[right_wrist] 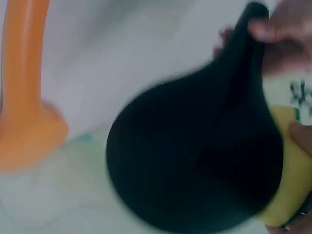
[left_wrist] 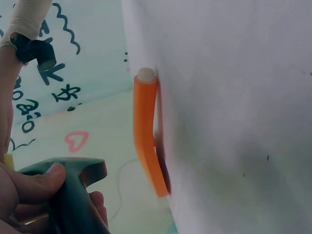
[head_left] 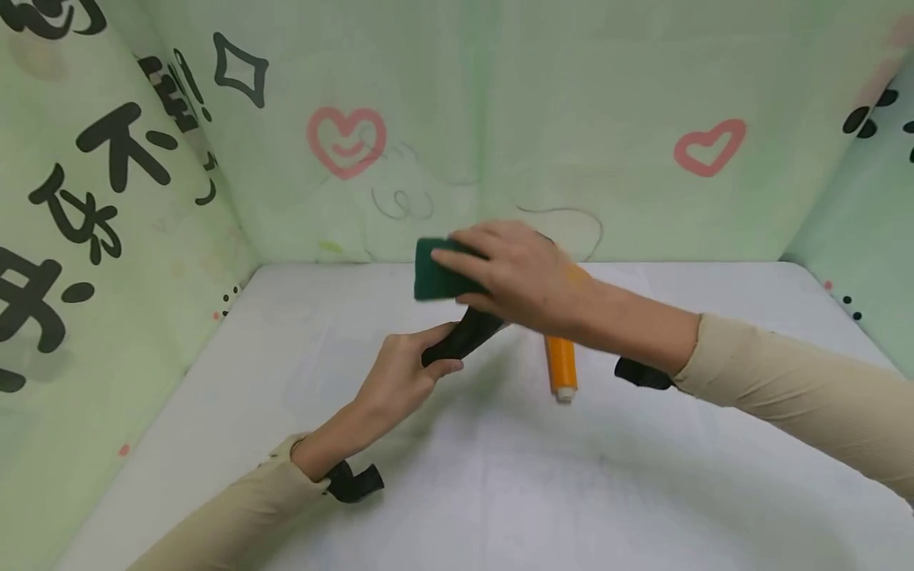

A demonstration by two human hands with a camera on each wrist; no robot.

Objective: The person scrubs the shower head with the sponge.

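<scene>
my left hand [head_left: 403, 373] is curled around the handle of a black spatula [head_left: 462, 335], gripping it low on the handle, raised a little above the white table [head_left: 500, 476]. the spatula's long axis runs from that hand up and away to the right, so its broad rounded blade [right_wrist: 195, 161] sits under my right hand [head_left: 521, 274]. my right hand pinches a sponge [head_left: 437, 270], green scouring side on top, yellow foam [right_wrist: 287, 190] beneath, with the fingers laid over its top. the sponge lies against the far end of the blade; the right wrist view shows the yellow edge tucked just behind the black blade, though that view is blurred. so the right hand is the nearer one to the blade, and the left hand steadies the handle end. an orange spatula [head_left: 561, 366] lies flat on the table just beside my right forearm, its handle pointing toward me, untouched. green patterned cloth walls [head_left: 585, 119] stand around the table.
</scene>
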